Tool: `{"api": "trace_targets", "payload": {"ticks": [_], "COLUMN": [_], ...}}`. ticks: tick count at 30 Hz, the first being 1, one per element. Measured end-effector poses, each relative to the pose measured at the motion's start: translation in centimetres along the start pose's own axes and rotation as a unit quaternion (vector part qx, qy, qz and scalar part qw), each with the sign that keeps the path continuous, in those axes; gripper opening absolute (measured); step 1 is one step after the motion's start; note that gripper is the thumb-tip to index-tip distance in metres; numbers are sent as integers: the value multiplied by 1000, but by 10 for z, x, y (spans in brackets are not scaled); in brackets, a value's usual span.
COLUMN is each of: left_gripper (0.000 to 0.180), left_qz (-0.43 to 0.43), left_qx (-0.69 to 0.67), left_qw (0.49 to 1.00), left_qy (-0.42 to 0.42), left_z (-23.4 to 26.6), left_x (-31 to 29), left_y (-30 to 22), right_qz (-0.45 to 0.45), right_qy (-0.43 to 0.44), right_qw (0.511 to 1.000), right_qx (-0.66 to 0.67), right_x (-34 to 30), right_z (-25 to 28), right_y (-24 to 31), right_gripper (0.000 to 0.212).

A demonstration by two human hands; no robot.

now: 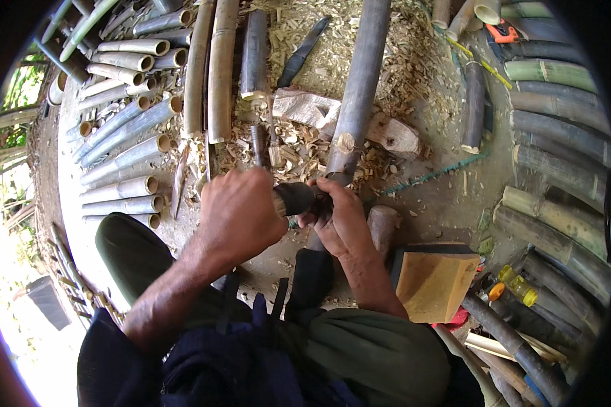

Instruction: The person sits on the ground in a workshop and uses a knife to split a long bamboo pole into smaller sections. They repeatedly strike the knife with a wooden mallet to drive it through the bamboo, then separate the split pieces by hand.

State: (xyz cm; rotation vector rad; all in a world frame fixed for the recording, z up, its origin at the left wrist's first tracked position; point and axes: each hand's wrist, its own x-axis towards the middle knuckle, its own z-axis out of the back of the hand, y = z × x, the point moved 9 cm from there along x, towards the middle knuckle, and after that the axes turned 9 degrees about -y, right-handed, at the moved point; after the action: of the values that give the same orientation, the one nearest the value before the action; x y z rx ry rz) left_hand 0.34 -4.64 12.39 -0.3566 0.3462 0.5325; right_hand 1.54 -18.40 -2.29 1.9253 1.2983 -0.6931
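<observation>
My left hand (241, 214) is closed in a fist around a short dark cylindrical piece (296, 197) with a pale, fibrous-looking edge. The piece points right, toward my right hand (339, 216), whose thumb and fingers pinch its far end. What lies between those fingertips is mostly hidden. Just beyond them is the cut near end of a long grey-brown bamboo pole (361, 81). A pale notched wood block (305, 107) lies under or against the pole; I cannot tell which. A second chopped wood piece (394, 134) is at the pole's right.
Shavings (414, 61) cover the ground, with a dark-handled knife (304, 53) on them. Cut bamboo lengths (125, 159) lie at left, more bamboo (557, 129) at right. A wooden board (436, 285), yellow bottle (519, 285) and orange tool (502, 32) are also on the right.
</observation>
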Motion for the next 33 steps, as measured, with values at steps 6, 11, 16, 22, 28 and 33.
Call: {"api": "trace_targets", "payload": {"ticks": [6,11,16,22,28,33], "left_gripper": [6,14,16,23,67,85], "left_qz": [-222,-347,-338,-428,-555,-447], "left_qx": [133,271,282,-45,-128,-222], "left_qw": [966,891,898,877,814,865], "left_qy": [5,108,-19,216,-112,48], "left_z": [15,-21,-41,-57,-96,-136], "left_x": [8,-6,-16,-91,-42,18], "left_y": [-93,-160,-101,-81,-174,-178], "right_qz": [-1,331,-56,40,290,172], "right_qy": [14,143,43,-57,-164,-216], "right_qw": [973,919,954,982,538,517], "right_qx": [230,159,292,-176,-774,-810], "right_x": [-6,-41,-12,-70,-76,-52], "right_z": [14,-8,16,71,146,125], "right_y": [4,47,-28,-43,50,127], "right_gripper": [23,25,35,33,37,47]}}
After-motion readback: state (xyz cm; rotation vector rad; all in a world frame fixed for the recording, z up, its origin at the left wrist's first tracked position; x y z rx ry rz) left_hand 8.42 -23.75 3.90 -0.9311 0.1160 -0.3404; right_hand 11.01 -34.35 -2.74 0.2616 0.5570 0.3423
